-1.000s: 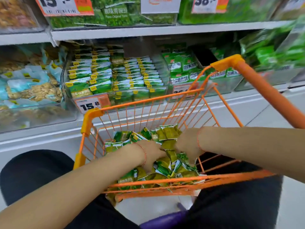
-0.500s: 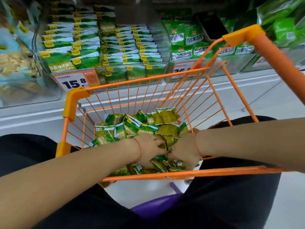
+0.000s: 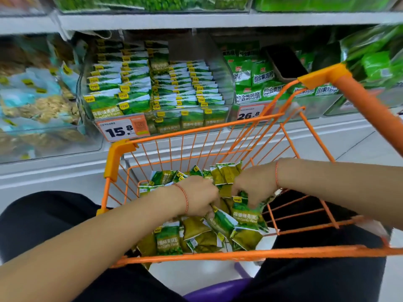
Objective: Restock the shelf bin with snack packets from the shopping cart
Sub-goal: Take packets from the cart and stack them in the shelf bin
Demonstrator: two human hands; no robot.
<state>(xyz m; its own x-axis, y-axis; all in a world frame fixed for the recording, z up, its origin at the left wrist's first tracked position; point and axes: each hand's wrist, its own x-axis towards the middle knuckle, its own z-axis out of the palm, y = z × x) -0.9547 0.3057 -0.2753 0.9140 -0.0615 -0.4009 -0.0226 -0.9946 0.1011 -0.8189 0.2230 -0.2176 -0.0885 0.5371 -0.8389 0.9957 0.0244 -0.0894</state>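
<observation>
The person is gathering stock: both hands are reaching down into the orange shopping cart (image 3: 218,256), working the loose pile of green snack packets (image 3: 220,232) on its floor. The left hand (image 3: 199,196) is curling closed around packets near the pile's middle; the right hand (image 3: 254,185) is pinching one packet by its top edge. The next move probably calls for lifting a bundle over the cart's far rim into the shelf bin (image 3: 152,88) behind the 15.8 price tag (image 3: 122,129).
</observation>
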